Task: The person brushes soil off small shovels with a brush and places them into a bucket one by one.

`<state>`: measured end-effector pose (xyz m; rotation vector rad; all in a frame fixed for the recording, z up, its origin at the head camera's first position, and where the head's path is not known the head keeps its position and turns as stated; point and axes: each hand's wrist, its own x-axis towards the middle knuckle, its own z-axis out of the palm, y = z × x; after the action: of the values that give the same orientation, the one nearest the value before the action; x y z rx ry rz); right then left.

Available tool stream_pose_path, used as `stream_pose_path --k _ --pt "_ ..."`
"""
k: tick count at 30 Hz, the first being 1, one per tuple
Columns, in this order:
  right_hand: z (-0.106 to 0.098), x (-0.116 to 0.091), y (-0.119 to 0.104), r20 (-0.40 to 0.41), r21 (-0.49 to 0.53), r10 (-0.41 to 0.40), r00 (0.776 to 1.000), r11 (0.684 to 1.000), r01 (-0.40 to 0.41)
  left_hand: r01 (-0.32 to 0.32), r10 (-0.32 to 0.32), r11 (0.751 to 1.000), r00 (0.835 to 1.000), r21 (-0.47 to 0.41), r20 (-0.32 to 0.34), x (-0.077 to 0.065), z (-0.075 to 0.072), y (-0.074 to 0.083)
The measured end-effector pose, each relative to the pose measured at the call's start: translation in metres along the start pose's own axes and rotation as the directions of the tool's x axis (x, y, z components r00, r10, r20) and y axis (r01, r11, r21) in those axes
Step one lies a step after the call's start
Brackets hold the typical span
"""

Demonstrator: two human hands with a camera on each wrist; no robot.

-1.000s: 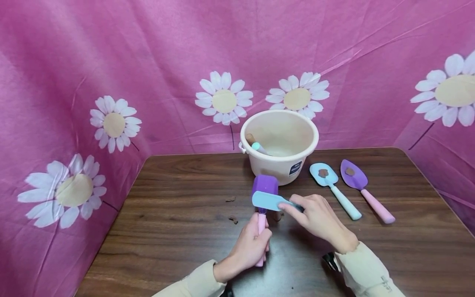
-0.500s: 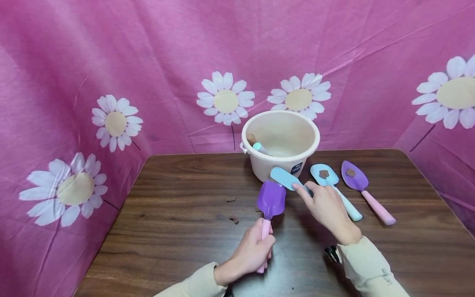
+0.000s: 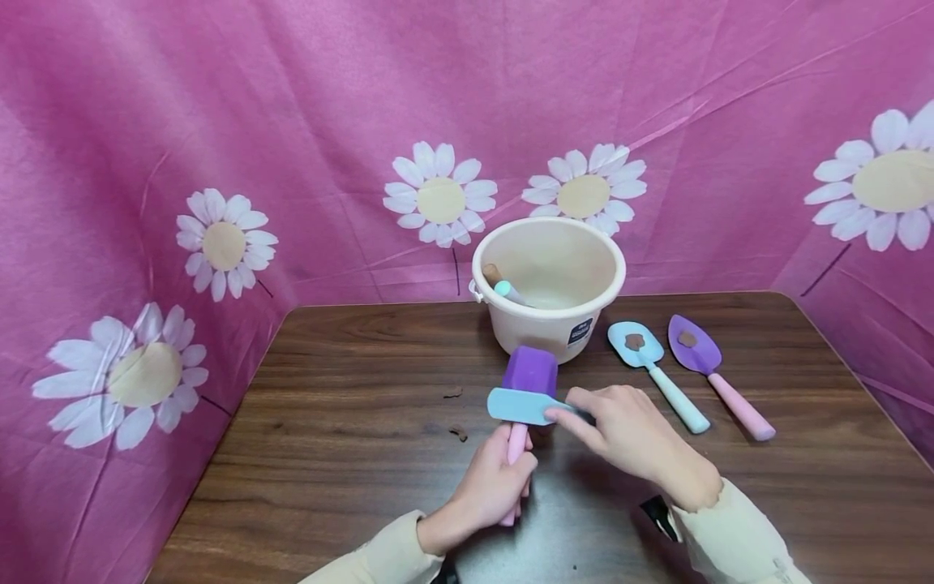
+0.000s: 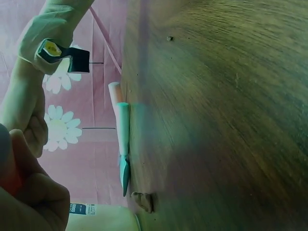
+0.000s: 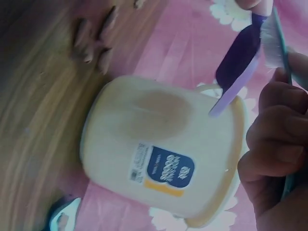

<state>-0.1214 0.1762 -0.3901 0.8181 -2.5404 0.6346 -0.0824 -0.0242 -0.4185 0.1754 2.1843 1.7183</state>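
Note:
My left hand (image 3: 487, 480) grips the pink handle of a purple toy shovel (image 3: 532, 370), its blade held up in front of the bucket. In my right hand (image 3: 633, 434) is a light blue brush (image 3: 520, 405), the index finger lying along it. The brush crosses the base of the blade, and in the right wrist view its pale bristles (image 5: 272, 45) face the purple shovel. A cream bucket (image 3: 541, 328) stands just behind. Small brown clumps (image 5: 85, 41) lie on the table below the shovel.
To the right lie a light blue shovel (image 3: 679, 397) and a purple trowel (image 3: 743, 407), each with a brown patch on its blade. A mint-tipped handle (image 3: 503, 289) leans inside the bucket. Brown scraps (image 3: 458, 434) dot the wooden table (image 3: 328, 454). Pink daisy cloth (image 3: 328, 97) hangs behind.
The brush moved from across the blade up and right beyond its tip, then came back down to the blade's base. The shovel tipped lower, then rose again. The bucket stayed put.

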Motion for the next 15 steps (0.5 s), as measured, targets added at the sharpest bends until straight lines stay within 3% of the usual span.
stream_pose_path --k 4,9,15 --pt "0.001 -0.002 0.009 -0.015 0.032 0.020 1.000 0.999 -0.020 0.004 -0.004 1.000 1.000 -0.014 -0.006 0.001 -0.001 0.002" --pt "0.003 -0.006 0.030 -0.022 0.075 0.105 0.994 0.992 -0.103 0.010 -0.010 1.000 1.000 -0.009 0.004 0.000 -0.002 0.003" --pt "-0.004 -0.009 0.052 -0.041 -0.014 0.257 0.966 0.966 -0.257 0.014 -0.012 1.000 0.998 -0.027 0.064 -0.005 -0.006 0.003"
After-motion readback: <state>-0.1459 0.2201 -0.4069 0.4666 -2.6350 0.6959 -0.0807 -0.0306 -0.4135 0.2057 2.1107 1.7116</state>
